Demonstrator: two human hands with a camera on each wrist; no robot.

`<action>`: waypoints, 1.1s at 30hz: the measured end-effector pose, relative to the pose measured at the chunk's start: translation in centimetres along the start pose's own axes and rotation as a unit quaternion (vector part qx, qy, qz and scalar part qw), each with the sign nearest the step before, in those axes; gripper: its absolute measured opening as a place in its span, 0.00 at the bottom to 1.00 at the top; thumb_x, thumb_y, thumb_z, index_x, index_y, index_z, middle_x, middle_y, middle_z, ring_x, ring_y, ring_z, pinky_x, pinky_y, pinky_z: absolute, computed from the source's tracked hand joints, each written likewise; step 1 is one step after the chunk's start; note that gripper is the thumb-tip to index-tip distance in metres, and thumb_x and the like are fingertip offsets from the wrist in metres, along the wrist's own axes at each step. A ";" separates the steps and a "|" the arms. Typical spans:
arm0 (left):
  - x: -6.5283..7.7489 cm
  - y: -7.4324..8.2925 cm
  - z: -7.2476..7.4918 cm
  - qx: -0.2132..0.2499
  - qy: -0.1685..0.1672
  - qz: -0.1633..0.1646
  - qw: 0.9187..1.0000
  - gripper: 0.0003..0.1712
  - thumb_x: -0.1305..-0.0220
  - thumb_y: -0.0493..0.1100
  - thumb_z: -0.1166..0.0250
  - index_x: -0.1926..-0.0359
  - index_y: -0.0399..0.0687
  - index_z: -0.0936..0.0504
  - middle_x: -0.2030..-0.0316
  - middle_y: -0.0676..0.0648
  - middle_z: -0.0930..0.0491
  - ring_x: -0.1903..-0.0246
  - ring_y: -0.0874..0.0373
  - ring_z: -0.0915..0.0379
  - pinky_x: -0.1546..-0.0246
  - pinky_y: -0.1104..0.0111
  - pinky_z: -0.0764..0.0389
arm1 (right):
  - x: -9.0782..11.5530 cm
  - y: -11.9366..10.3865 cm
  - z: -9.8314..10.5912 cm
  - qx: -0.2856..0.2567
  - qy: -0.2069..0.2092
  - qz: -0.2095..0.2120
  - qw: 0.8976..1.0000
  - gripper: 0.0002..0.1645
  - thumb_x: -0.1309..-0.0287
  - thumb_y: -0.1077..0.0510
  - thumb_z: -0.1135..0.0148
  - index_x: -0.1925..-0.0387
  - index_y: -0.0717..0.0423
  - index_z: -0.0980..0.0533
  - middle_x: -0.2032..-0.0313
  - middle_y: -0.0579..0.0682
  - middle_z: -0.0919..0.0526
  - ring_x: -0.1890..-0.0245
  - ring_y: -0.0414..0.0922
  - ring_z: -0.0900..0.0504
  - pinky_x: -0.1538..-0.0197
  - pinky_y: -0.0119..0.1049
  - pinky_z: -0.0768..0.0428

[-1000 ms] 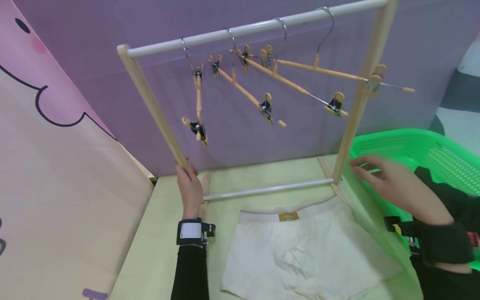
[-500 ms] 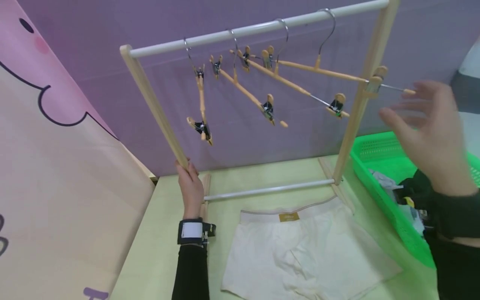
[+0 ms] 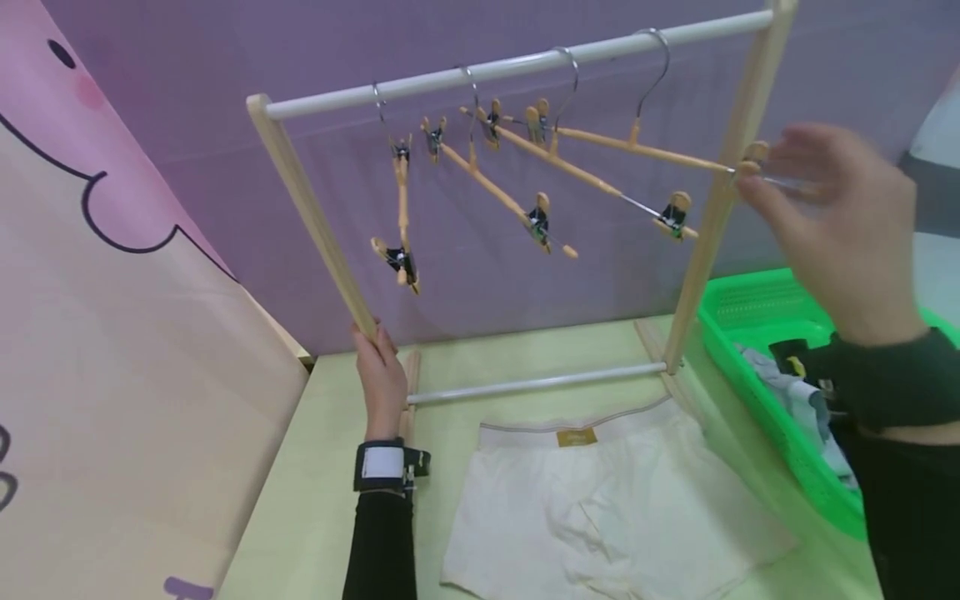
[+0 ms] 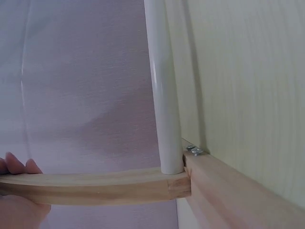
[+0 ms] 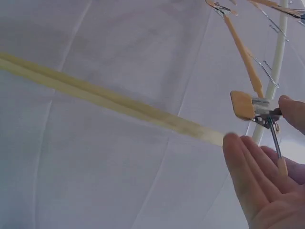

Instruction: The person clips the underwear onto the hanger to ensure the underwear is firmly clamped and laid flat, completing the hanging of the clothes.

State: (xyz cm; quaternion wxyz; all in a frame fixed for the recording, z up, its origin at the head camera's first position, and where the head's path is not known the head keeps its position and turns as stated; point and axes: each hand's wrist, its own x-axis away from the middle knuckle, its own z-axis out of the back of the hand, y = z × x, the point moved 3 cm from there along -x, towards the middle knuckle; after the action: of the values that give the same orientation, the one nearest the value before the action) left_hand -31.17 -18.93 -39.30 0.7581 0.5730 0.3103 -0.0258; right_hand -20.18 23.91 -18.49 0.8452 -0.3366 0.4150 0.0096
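My left hand [image 3: 381, 379] grips the left wooden post [image 3: 311, 217] of a small clothes rack, low down; in the left wrist view its fingers wrap the post [image 4: 105, 188]. Up at the right post, my right hand [image 3: 847, 225] is at the outer end of the rightmost clip hanger [image 3: 652, 152]. The right wrist view shows the thumb right at the hanger's clip [image 5: 242, 105], with the other fingers extended below and beside the rod's tip. Boxer briefs [image 3: 517, 508], off-white with a gold waistband label, lie flat in front of the rack.
Several clip hangers hang from the white top bar [image 3: 517, 65], turned at different angles. A lower white bar [image 3: 536, 384] joins the rack's feet. At the right stands a green basket [image 3: 750, 292] holding grey and dark clothes [image 3: 795, 400]. A purple backdrop [image 3: 465, 300] rises behind.
My right hand has risen from beside the basket to the rightmost hanger's end, then moved left to its clip. My left hand keeps its grip on the post.
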 end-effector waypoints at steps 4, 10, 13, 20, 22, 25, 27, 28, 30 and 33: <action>0.0 0.0 0.0 0.000 -0.001 -0.003 1.000 0.16 0.20 0.41 0.59 0.38 0.40 0.38 0.65 0.45 0.32 0.67 0.52 0.34 0.68 0.66 0.33 | -0.3 -0.2 -0.5 -0.012 0.007 0.007 1.000 0.24 0.36 0.50 0.35 0.40 0.51 0.23 0.43 0.51 0.18 0.53 0.19 0.24 0.49 0.18 0.25; -0.1 0.3 -0.1 0.003 -0.001 -0.010 1.000 0.16 0.19 0.42 0.59 0.39 0.42 0.37 0.65 0.45 0.31 0.66 0.53 0.34 0.67 0.66 0.32 | -0.5 -0.7 -0.9 -0.051 0.046 0.054 0.996 0.18 0.34 0.52 0.36 0.48 0.55 0.18 0.51 0.49 0.14 0.56 0.21 0.21 0.52 0.19 0.22; -0.3 0.4 -0.1 0.007 -0.003 -0.012 1.000 0.15 0.19 0.42 0.59 0.39 0.41 0.38 0.65 0.45 0.31 0.65 0.46 0.32 0.66 0.65 0.32 | -0.6 -1.0 -1.0 -0.056 0.071 0.062 0.994 0.16 0.34 0.52 0.37 0.49 0.56 0.18 0.52 0.51 0.14 0.57 0.21 0.21 0.50 0.22 0.21; -0.3 0.2 0.1 0.004 -0.003 -0.003 1.000 0.16 0.19 0.43 0.59 0.38 0.42 0.37 0.64 0.44 0.31 0.64 0.46 0.31 0.65 0.64 0.31 | -0.5 -1.2 -1.1 -0.079 0.131 0.072 0.986 0.12 0.33 0.56 0.37 0.52 0.56 0.18 0.55 0.51 0.14 0.57 0.25 0.18 0.48 0.25 0.21; -0.3 0.2 0.3 0.003 -0.003 -0.001 1.000 0.16 0.20 0.43 0.59 0.38 0.42 0.37 0.64 0.45 0.31 0.65 0.49 0.32 0.65 0.64 0.31 | -0.4 -1.3 -1.0 -0.084 0.145 0.081 0.982 0.11 0.33 0.56 0.38 0.52 0.54 0.18 0.56 0.49 0.14 0.57 0.28 0.16 0.48 0.25 0.21; -0.5 0.3 0.4 0.006 -0.008 -0.006 1.000 0.16 0.20 0.42 0.59 0.38 0.40 0.38 0.63 0.44 0.31 0.64 0.48 0.32 0.65 0.65 0.31 | 0.1 -1.5 -0.8 -0.105 0.165 0.089 0.977 0.10 0.33 0.58 0.39 0.52 0.55 0.19 0.58 0.41 0.16 0.57 0.32 0.16 0.48 0.26 0.20; -0.7 0.5 0.4 0.007 -0.011 -0.012 1.000 0.17 0.19 0.43 0.59 0.38 0.39 0.38 0.63 0.43 0.31 0.63 0.45 0.31 0.64 0.65 0.31 | 0.5 -1.5 -0.6 -0.139 0.178 0.090 0.970 0.09 0.34 0.63 0.38 0.54 0.60 0.18 0.60 0.38 0.16 0.59 0.34 0.16 0.50 0.27 0.20; -0.8 0.6 0.5 0.006 -0.012 -0.014 1.000 0.17 0.19 0.44 0.59 0.38 0.39 0.38 0.62 0.43 0.31 0.62 0.44 0.32 0.64 0.65 0.31 | 0.8 -1.4 -0.4 -0.147 0.181 0.088 0.968 0.09 0.35 0.64 0.38 0.54 0.62 0.19 0.61 0.37 0.17 0.60 0.34 0.16 0.50 0.27 0.20; -0.9 0.7 0.6 0.007 -0.011 -0.013 1.000 0.18 0.19 0.45 0.60 0.38 0.40 0.38 0.63 0.44 0.31 0.62 0.43 0.32 0.65 0.65 0.32 | 1.5 -1.1 -0.2 -0.158 0.189 0.084 0.965 0.09 0.37 0.66 0.37 0.56 0.65 0.19 0.62 0.34 0.18 0.62 0.34 0.17 0.51 0.26 0.20; -0.9 0.5 0.7 0.003 -0.008 -0.007 1.000 0.18 0.19 0.46 0.59 0.38 0.41 0.38 0.64 0.45 0.32 0.65 0.48 0.33 0.67 0.65 0.33 | 2.7 -0.2 -0.1 -0.123 0.188 0.075 0.972 0.10 0.36 0.63 0.36 0.55 0.64 0.18 0.62 0.30 0.18 0.62 0.28 0.18 0.53 0.20 0.22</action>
State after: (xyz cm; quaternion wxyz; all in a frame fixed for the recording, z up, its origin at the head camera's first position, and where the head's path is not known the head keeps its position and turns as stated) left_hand -31.37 -19.63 -38.29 0.7588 0.5726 0.3084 -0.0365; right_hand -18.41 23.04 -20.32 0.7011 -0.4017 0.5860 0.0610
